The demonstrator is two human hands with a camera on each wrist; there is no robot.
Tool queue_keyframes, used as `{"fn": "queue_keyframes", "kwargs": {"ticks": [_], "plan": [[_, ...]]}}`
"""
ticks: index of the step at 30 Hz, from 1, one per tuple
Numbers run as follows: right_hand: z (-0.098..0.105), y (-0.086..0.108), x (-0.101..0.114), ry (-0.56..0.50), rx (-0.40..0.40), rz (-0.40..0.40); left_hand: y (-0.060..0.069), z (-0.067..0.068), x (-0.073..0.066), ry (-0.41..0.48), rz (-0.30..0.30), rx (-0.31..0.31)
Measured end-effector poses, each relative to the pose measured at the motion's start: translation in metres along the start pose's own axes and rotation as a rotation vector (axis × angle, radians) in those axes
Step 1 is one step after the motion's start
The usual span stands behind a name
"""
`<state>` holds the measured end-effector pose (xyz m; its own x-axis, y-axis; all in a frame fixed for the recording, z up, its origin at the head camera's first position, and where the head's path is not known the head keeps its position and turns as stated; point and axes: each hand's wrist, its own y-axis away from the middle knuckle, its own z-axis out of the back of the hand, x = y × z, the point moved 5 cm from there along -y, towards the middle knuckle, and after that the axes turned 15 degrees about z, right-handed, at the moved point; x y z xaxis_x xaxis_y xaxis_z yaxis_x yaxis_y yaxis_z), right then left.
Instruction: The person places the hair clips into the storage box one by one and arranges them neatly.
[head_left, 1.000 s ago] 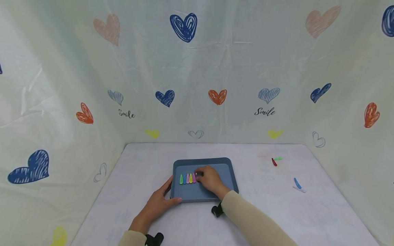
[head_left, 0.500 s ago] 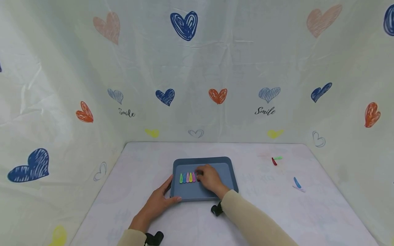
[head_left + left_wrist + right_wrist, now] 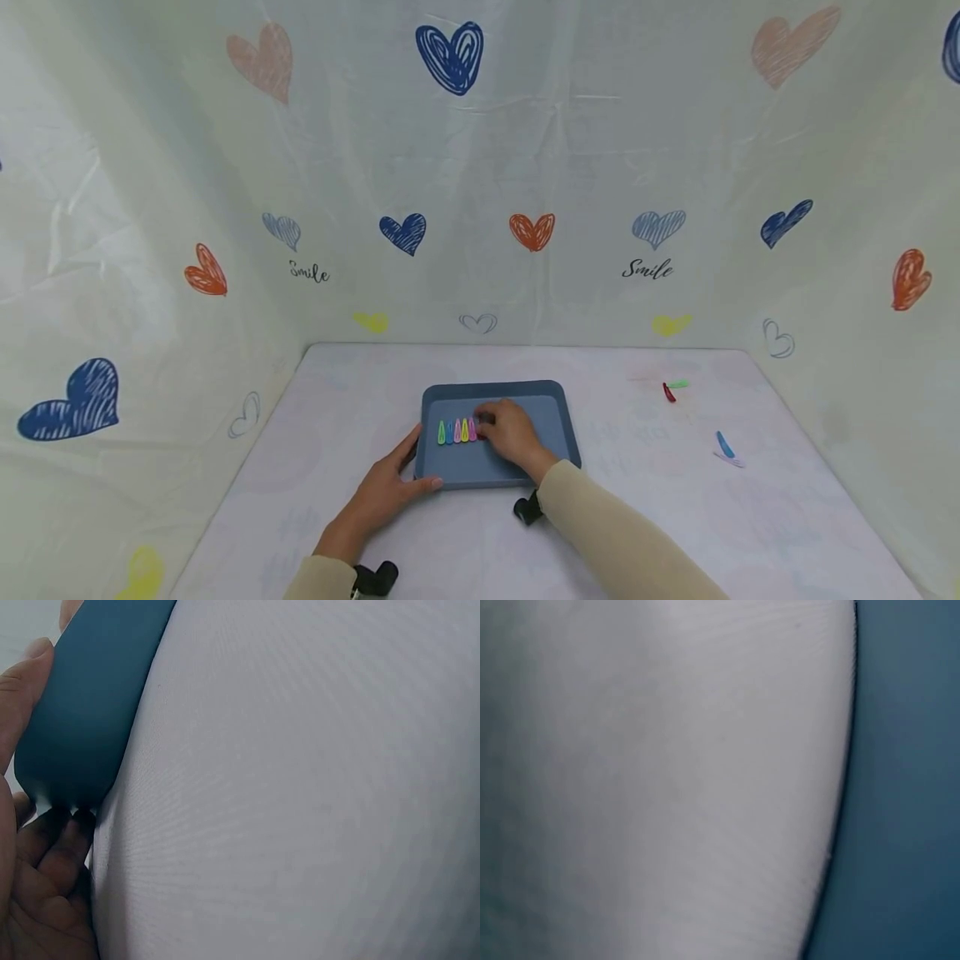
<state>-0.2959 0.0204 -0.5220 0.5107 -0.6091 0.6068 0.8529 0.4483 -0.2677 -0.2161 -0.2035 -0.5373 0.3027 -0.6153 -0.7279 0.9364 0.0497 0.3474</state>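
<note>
On the blue-grey tray (image 3: pixel 480 473) stands a row of several snap hair clips in green, blue, pink and yellow, among them a yellow hair clip (image 3: pixel 465 431). My right hand (image 3: pixel 512 433) is over the tray at the right end of this row, its fingertips pinching a small dark hair clip mostly hidden by the fingers. With my left hand (image 3: pixel 386 492) I grip the tray's near left corner, thumb at the near rim and fingers along the left side. The left wrist view shows fingers (image 3: pixel 56 859) against the tray's wall (image 3: pixel 90 705).
Right of the tray on the white-covered table (image 3: pixel 622 500) lie a red clip (image 3: pixel 669 392) and a green clip (image 3: pixel 678 384). Nearer are a blue clip (image 3: pixel 724 444) and a pale purple clip (image 3: pixel 729 459). A heart-printed curtain (image 3: pixel 480 167) hangs behind the table.
The whole scene shifts slightly upward in the head view. Both hands and the row of hair clips keep nearly the same places on the tray.
</note>
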Motion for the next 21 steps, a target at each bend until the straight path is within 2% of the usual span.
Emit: {"fn": "queue_keyframes", "kwargs": {"ticks": [13, 21], "plan": [[0.0046, -0.0005, -0.0038, -0.112, -0.043, -0.074, 0.0018, 0.0002, -0.0015, -0.007, 0.010, -0.005], [0.0046, 0.0001, -0.0084, -0.142, -0.061, -0.068, 0.0012, -0.0001, -0.0011, -0.009, 0.000, -0.008]]}}
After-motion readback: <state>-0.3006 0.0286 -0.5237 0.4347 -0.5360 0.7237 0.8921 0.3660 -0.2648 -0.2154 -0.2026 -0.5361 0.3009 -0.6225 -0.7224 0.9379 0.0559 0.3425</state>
